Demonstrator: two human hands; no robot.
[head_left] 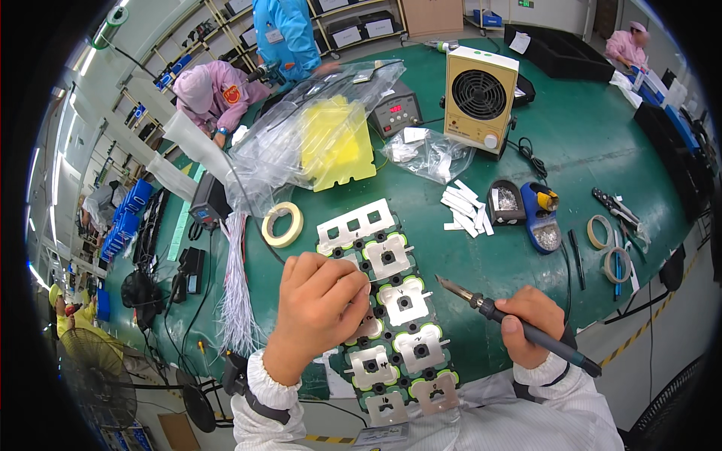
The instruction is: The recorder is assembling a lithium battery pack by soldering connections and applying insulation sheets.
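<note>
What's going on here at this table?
A person's right hand holds a slim, dark-handled soldering iron, its tip apart from the two-column assembly of silvery, square-holed plates on the green table. The left hand is bent over the assembly's left column; whether anything is in its grip can't be made out.

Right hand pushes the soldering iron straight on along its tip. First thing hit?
Probably the right edge of the battery module, by the silver plate just below the three-holed one. The right hand aims the soldering iron up-left; tip height is unclear.
</note>
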